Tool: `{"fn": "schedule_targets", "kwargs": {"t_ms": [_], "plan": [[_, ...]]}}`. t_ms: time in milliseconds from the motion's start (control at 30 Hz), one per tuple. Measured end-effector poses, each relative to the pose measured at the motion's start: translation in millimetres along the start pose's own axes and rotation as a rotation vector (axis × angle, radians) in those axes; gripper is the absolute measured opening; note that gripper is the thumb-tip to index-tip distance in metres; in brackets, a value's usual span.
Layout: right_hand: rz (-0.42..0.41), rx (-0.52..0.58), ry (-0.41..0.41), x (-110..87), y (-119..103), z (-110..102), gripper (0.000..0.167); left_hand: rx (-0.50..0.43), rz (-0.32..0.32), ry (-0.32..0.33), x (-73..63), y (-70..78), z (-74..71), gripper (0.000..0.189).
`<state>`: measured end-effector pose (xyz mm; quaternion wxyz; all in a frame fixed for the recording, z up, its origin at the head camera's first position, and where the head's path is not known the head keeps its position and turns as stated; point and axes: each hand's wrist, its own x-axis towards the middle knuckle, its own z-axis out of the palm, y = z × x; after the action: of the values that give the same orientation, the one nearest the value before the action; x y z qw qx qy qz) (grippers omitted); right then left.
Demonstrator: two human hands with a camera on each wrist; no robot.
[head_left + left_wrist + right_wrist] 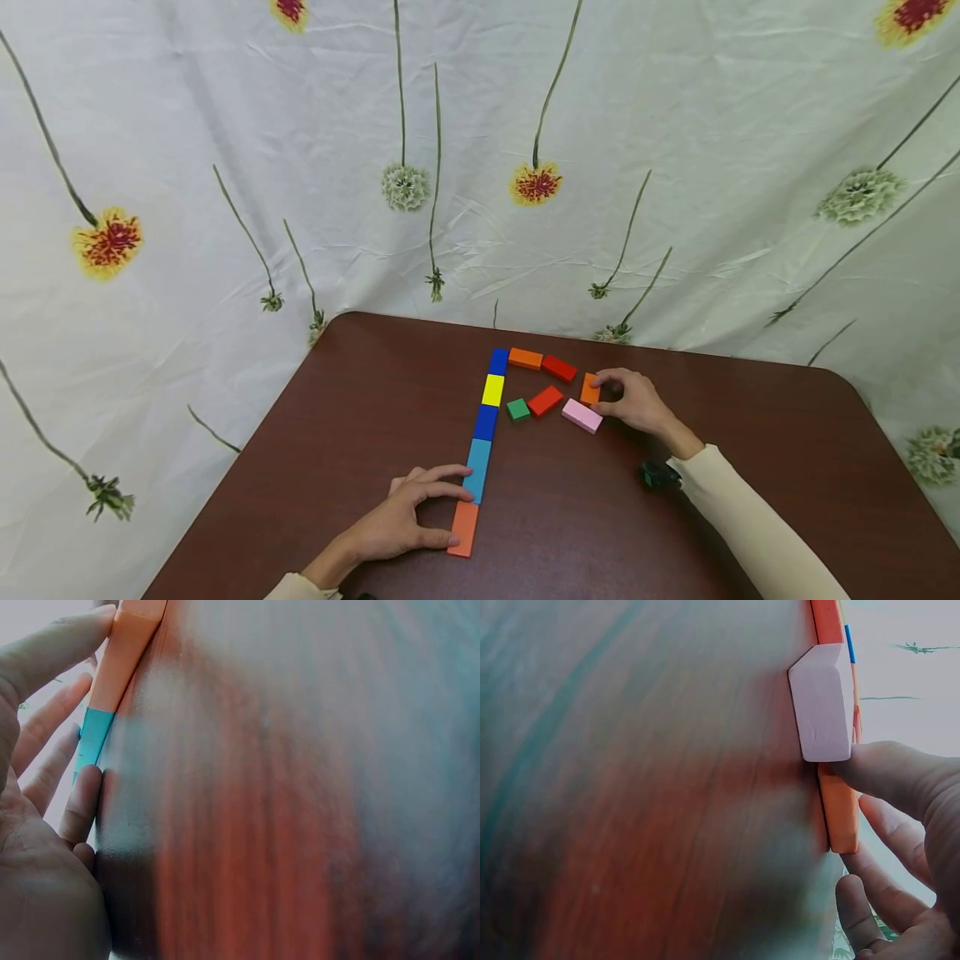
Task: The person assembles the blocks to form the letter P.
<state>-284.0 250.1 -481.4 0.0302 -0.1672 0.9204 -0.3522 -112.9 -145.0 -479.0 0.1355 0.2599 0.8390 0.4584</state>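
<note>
On the right, my right hand point(636, 402) pinches an orange block point(590, 389) between thumb and index finger. A pink block point(582, 416) lies right by that thumb; in the right wrist view the pink block point(821, 705) stands in front of the orange block point(840, 810). My left hand point(397, 521) rests at the near end of a straight row, fingers spread. Its thumb touches a coral-orange block point(464, 529), and its fingertips lie on the light blue block point(477, 471) beyond. The left wrist view shows the thumb against the coral-orange block point(126, 656).
Farther along the row lie a dark blue block point(485, 422), a yellow block point(492, 390) and another dark blue block point(498, 361). An orange block point(526, 358) and a red block point(559, 367) continue rightward. Inside lie a green block point(518, 409) and a red block point(545, 401).
</note>
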Motion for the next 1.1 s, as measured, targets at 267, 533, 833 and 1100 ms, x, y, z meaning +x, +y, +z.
{"fn": "schedule_targets", "kwargs": {"t_ms": [267, 533, 833, 1100], "plan": [[-0.001, 0.003, -0.030, 1.1, -2.7, -0.7, 0.032, -0.002, -0.001, 0.002, 0.2, -0.7, -0.3, 0.039], [-0.053, 0.017, -0.061, -1.5, -2.5, -0.2, 0.031, 0.004, 0.007, 0.006, -0.1, -1.7, 0.3, 0.039], [-0.109, 0.019, -0.081, -5.2, -5.8, 3.3, 0.029, 0.001, -0.003, 0.008, -0.1, -1.7, 0.5, 0.039], [-0.132, 0.034, -0.067, -2.8, -5.2, 4.0, 0.030, -0.001, 0.001, 0.009, 0.4, -2.1, 1.0, 0.039]]}}
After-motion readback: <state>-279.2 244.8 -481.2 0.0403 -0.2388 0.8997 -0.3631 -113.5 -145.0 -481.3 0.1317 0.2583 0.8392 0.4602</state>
